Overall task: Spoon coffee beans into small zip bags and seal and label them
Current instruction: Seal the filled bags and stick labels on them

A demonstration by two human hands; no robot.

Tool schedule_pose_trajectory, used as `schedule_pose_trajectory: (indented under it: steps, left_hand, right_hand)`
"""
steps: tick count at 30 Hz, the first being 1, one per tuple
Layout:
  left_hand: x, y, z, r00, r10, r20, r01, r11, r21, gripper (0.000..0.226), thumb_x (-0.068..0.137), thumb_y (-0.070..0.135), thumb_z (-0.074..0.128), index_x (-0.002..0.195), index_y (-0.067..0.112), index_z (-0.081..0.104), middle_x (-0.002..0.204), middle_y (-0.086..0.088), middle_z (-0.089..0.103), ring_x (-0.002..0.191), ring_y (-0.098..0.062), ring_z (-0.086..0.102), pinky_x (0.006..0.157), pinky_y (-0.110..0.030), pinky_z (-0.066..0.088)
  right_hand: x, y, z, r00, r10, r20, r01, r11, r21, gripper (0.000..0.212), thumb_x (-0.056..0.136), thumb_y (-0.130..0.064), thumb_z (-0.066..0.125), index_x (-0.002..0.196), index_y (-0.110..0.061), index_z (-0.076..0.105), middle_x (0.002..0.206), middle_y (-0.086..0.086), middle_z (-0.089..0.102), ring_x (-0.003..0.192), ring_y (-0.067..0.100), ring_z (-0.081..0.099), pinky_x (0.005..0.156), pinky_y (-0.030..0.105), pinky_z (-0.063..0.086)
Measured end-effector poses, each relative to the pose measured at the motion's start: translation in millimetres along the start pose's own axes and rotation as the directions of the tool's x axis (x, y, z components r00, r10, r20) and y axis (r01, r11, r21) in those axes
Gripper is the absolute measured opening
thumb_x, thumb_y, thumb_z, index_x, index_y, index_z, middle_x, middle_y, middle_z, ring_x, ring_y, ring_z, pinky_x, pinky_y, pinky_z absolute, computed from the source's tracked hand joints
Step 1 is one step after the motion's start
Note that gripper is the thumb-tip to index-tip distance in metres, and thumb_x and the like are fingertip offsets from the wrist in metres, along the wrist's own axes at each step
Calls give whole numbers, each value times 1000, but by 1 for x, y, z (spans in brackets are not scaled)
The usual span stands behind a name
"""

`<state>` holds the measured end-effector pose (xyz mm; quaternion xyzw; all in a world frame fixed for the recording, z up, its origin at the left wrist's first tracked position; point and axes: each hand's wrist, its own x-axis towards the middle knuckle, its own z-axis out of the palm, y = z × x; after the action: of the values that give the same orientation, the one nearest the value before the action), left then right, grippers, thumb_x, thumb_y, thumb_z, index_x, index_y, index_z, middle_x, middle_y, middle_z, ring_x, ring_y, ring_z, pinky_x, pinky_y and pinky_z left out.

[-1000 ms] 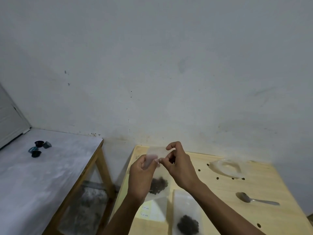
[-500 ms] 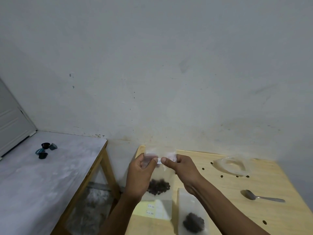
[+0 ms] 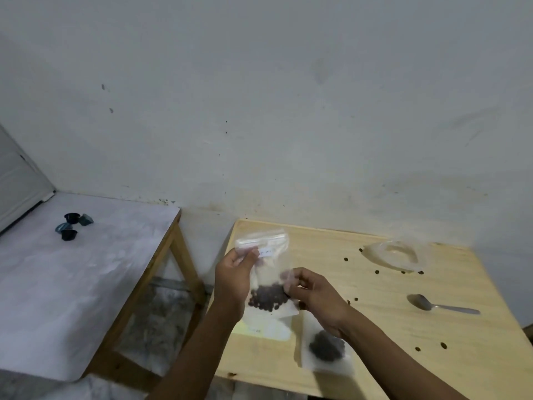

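A small clear zip bag with dark coffee beans at its bottom hangs upright above the wooden table. My left hand pinches its top left corner, beside a small white label stuck near the zip. My right hand holds the bag's right edge lower down. A second bag with beans lies flat on the table under my right wrist. A yellow label sheet lies below the held bag. A metal spoon rests at the right.
A crumpled clear plastic bag lies at the table's far right, with several loose beans scattered around it. A white-topped side table stands to the left, separated by a gap, and carries several small dark caps. The wall is just behind.
My right hand has dropped from the bag's top edge to its right side near the beans. The label now shows on the bag near the zip. My left hand keeps its hold.
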<state>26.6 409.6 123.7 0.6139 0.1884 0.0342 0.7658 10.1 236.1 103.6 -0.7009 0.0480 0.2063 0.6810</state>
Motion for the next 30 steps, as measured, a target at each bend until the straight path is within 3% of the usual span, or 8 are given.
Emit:
schedule_pose_trajectory:
  steps: [4, 7, 11, 15, 19, 21, 26, 30]
  left_hand:
    - [24, -20, 7, 994, -88, 62, 81, 991, 105, 23, 88, 20, 70, 109, 16, 62, 103, 0, 69, 95, -15, 66, 74, -22, 51]
    - [38, -43, 9, 974, -177, 138, 123, 936, 331, 32, 89, 18, 70, 117, 16, 56, 98, 0, 66, 86, -14, 65, 61, -15, 50]
    - [63, -72, 11, 959, -242, 149, 133, 844, 520, 34, 88, 13, 69, 119, 19, 58, 94, -4, 70, 73, -16, 65, 61, -25, 51]
    - [90, -85, 24, 973, -209, 93, 100, 753, 650, 39, 85, 15, 71, 122, 23, 60, 95, -3, 70, 78, -18, 67, 64, -25, 50]
    - [114, -94, 35, 989, -124, 82, 1, 558, 830, 41, 86, 19, 70, 125, 19, 60, 109, -5, 70, 95, -13, 62, 78, -15, 40]
    - [124, -98, 40, 988, -139, 63, 19, 525, 851, 42, 88, 19, 69, 128, 16, 59, 119, -7, 67, 109, -18, 61, 88, -18, 40]
    - [138, -104, 47, 984, -175, 17, 64, 450, 891, 48, 95, 24, 56, 141, 11, 47, 143, -9, 52, 132, -23, 47, 106, -26, 33]
    - [133, -106, 49, 980, -197, 40, 53, 445, 894, 48, 98, 24, 48, 144, 13, 43, 147, -8, 48, 134, -24, 45, 109, -29, 31]
  right_hand:
    - [16, 13, -12, 992, 63, -112, -53, 995, 82, 15, 90, -6, 66, 105, -9, 66, 81, 7, 58, 72, 20, 51, 64, 30, 40]
    - [39, 16, -24, 959, 137, -247, -92, 978, 188, 29, 89, -2, 65, 116, -12, 60, 77, 10, 55, 72, 23, 50, 65, 35, 41]
    - [69, 19, -34, 918, 183, -352, -130, 977, 169, 42, 90, -1, 64, 124, -21, 49, 79, 12, 60, 65, 18, 52, 61, 27, 45]
    - [101, 26, -41, 910, 223, -351, -211, 975, 72, 52, 89, -1, 65, 136, -16, 47, 82, 12, 61, 66, 17, 57, 59, 23, 46]
    - [132, 23, -47, 923, 300, -243, -300, 953, 37, 66, 88, 8, 62, 146, -12, 36, 87, 13, 62, 71, 18, 59, 59, 26, 50]
    - [145, 22, -49, 918, 339, -207, -334, 941, 61, 64, 89, 9, 59, 147, -7, 34, 100, 16, 63, 75, 19, 61, 56, 22, 53]
    - [167, 28, -56, 905, 370, -209, -369, 928, 44, 63, 90, 2, 57, 147, -12, 34, 129, 17, 57, 98, 30, 61, 75, 37, 53]
    - [159, 30, -62, 930, 327, -170, -348, 931, -111, 64, 92, -9, 56, 149, -19, 28, 141, 14, 49, 119, 31, 56, 96, 41, 53]
